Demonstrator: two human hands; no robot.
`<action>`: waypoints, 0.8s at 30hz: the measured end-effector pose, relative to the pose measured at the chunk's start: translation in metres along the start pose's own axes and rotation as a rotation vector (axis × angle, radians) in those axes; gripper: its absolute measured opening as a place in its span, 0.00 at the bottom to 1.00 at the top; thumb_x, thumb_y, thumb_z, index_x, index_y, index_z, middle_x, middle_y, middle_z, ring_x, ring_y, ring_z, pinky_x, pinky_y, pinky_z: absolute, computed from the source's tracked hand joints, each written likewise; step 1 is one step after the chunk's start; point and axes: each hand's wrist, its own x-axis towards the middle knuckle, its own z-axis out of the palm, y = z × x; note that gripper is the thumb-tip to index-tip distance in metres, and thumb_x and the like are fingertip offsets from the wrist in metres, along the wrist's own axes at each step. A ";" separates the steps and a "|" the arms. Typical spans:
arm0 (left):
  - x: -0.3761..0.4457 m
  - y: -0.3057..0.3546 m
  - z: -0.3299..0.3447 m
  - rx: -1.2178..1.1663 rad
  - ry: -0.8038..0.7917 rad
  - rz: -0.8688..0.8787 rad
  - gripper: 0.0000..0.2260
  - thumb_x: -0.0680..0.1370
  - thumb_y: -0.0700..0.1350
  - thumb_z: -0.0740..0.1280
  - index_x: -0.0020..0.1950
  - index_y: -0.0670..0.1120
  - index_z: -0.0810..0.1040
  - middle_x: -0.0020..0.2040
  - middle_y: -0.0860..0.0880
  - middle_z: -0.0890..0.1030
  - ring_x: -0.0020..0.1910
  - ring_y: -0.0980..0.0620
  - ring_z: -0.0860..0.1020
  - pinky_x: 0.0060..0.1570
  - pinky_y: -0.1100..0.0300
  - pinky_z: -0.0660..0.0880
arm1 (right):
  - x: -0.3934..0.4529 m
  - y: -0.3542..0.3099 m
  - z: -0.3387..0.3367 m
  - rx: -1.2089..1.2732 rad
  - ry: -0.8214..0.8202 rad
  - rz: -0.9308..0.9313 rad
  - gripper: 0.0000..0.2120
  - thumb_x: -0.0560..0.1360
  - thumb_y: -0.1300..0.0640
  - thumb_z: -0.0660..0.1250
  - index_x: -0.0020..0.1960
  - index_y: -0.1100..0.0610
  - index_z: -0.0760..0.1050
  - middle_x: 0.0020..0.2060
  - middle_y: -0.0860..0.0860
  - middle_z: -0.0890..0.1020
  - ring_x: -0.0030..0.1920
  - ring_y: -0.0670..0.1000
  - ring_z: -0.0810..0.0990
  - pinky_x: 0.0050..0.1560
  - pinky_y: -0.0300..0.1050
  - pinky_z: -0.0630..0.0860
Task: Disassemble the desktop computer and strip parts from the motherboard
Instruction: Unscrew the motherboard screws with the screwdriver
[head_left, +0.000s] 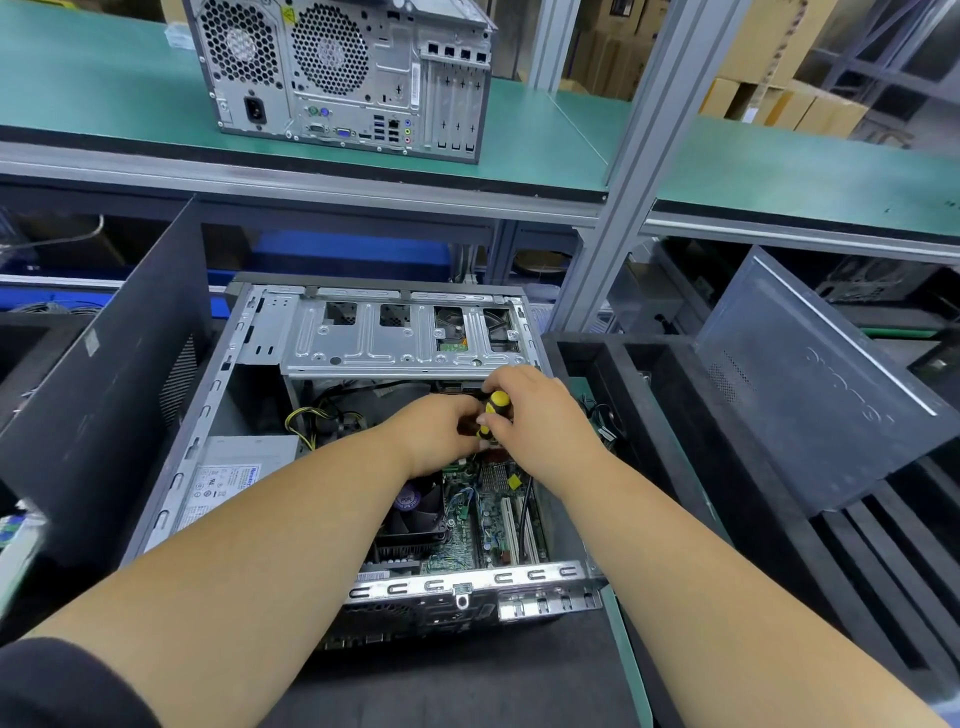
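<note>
Plainly, I am early in the strip-down: the desktop computer (363, 441) lies on its side on the dark bench with its side cover already off, yet almost everything inside looks to be in place. The motherboard (467, 525) sits in the case floor with its cooler fan (415, 506) on it, the power supply (228, 480) occupies the near-left corner with its yellow and black cables (306, 421) running inward, and the silver drive cage (405, 332) spans the far end of the case. So by my reading the opening step is done and the pulling of parts from the board is all ahead. My right hand (530, 410) is curled around the yellow-and-black screwdriver (491, 413), gripping its handle from above; the shaft points down toward the board but its tip is hidden beneath my fingers. My left hand (441, 431) is just beside it, its fingers bent in against the lower part of the tool, though I cannot tell whether they pinch it or only steady it. Both hands hover over the far part of the motherboard, just below the drive cage and beyond the fan. A second tower (343, 78) stands on the green shelf (571, 140) above, untouched.
</note>
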 end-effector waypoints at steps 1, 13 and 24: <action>0.000 0.000 0.000 0.009 -0.004 0.002 0.11 0.76 0.49 0.70 0.57 0.48 0.78 0.49 0.48 0.81 0.49 0.48 0.78 0.50 0.54 0.75 | 0.000 0.000 -0.001 0.012 -0.008 -0.007 0.14 0.75 0.57 0.70 0.60 0.53 0.75 0.56 0.50 0.78 0.55 0.52 0.73 0.55 0.43 0.63; 0.002 -0.003 0.001 0.048 0.002 -0.031 0.09 0.74 0.51 0.72 0.48 0.53 0.73 0.41 0.54 0.76 0.42 0.51 0.75 0.38 0.60 0.69 | 0.004 0.001 0.005 -0.059 -0.050 -0.004 0.12 0.77 0.56 0.68 0.60 0.53 0.73 0.53 0.51 0.80 0.51 0.56 0.75 0.54 0.47 0.66; 0.004 -0.010 0.002 0.215 -0.094 -0.138 0.15 0.75 0.40 0.65 0.60 0.52 0.77 0.58 0.48 0.79 0.54 0.47 0.77 0.54 0.55 0.75 | 0.000 0.001 0.002 0.008 0.019 0.023 0.11 0.77 0.56 0.67 0.59 0.51 0.73 0.49 0.49 0.78 0.48 0.54 0.74 0.53 0.48 0.71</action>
